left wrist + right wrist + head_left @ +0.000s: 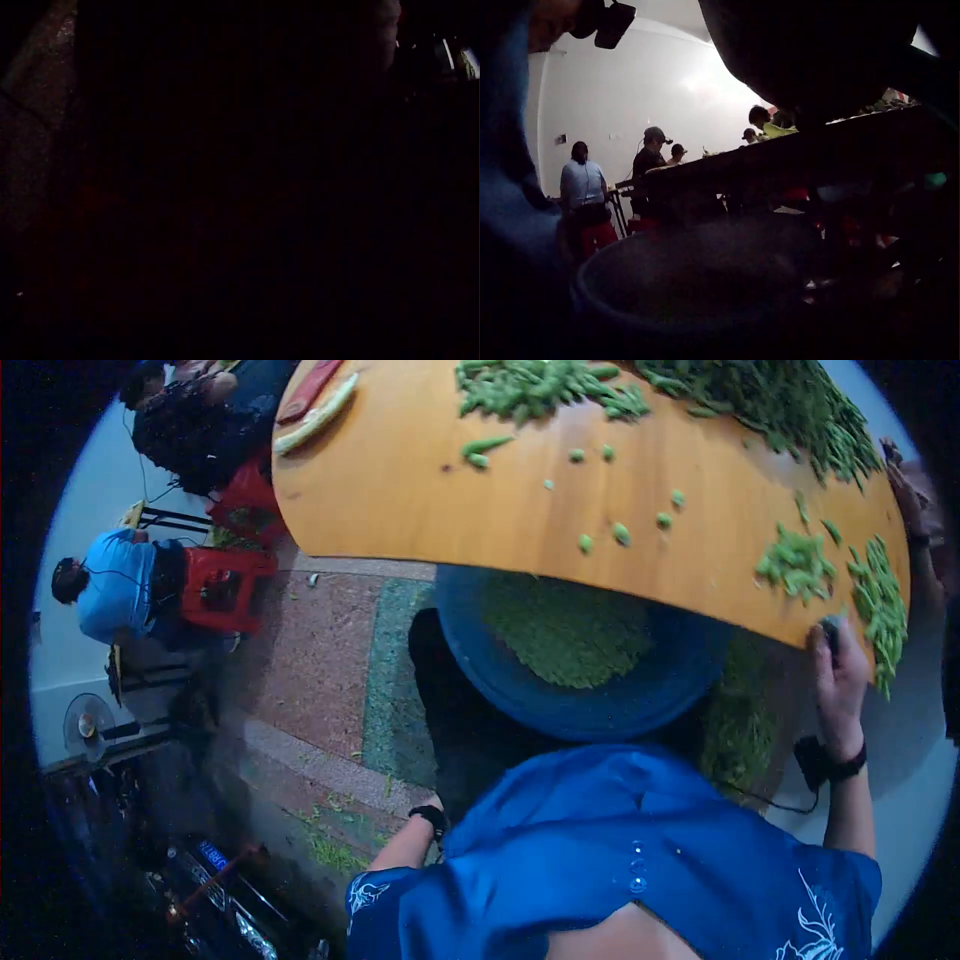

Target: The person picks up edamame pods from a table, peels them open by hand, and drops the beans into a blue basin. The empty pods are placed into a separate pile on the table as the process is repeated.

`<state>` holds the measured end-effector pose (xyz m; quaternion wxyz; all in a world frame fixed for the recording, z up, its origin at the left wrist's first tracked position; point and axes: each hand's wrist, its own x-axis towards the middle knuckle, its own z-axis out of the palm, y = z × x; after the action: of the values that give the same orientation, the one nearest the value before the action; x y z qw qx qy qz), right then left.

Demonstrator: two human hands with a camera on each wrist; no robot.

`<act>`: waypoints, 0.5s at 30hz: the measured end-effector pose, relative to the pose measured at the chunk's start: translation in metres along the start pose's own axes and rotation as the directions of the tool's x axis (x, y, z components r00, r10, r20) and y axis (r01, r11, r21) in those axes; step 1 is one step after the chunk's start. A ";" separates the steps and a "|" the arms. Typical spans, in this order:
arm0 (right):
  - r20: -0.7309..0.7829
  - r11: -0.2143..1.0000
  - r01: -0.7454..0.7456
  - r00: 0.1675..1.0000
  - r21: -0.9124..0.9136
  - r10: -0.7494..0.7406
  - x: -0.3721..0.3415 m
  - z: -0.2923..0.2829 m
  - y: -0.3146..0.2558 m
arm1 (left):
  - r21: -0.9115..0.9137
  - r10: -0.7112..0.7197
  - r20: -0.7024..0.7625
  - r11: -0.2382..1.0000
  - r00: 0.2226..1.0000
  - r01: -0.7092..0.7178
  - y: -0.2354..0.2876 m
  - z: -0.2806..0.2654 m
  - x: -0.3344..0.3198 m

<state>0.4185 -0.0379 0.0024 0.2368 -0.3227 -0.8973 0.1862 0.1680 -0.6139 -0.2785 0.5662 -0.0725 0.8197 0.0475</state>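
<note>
At the table's near right edge, my right hand point(842, 678) pinches a small dark object point(830, 628) whose kind I cannot tell. Just beyond it lie a small pile of light green beans point(795, 565) and a strip of green pods point(880, 605). My left hand point(433, 802) hangs low beside my thigh, its fingers hidden; the left wrist view is almost black. Between my legs, under the table edge, stands a blue tub point(480, 678) holding many light green beans point(575, 640). In the right wrist view the tub's rim point(592, 277) shows dimly.
The wooden table point(380, 500) carries a large heap of green pods point(790, 415), a smaller pile point(530, 388) and several scattered beans. Red stools point(225, 585) and a seated person in light blue point(118, 585) are at left. A fan point(88, 725) stands behind that person.
</note>
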 end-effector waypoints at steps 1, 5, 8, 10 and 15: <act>0.003 1.000 0.004 1.000 0.007 -0.004 0.003 0.001 0.003 | 0.009 0.010 -0.016 1.000 1.000 -0.010 -0.002 0.002 0.009; 0.066 0.980 -0.151 0.985 -0.132 0.160 0.011 0.003 0.013 | 0.069 0.079 -0.061 0.995 0.995 -0.075 0.020 0.031 0.048; 0.064 0.946 -0.246 0.962 -0.211 0.265 0.010 0.000 0.000 | 0.156 0.180 -0.076 0.974 0.981 -0.167 -0.002 0.043 0.069; 0.051 0.923 -0.288 0.949 -0.255 0.311 0.016 0.004 -0.008 | 0.210 0.244 -0.077 0.952 0.967 -0.223 -0.036 0.037 0.081; 0.101 0.913 -0.293 0.938 -0.283 0.332 0.015 -0.001 -0.009 | 0.306 0.359 -0.065 0.895 0.931 -0.324 -0.112 0.013 0.086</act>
<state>0.4044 -0.0340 0.0115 0.0922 -0.4764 -0.8656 0.1237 0.1691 -0.7281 -0.3627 0.5034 0.1537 0.8500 0.0210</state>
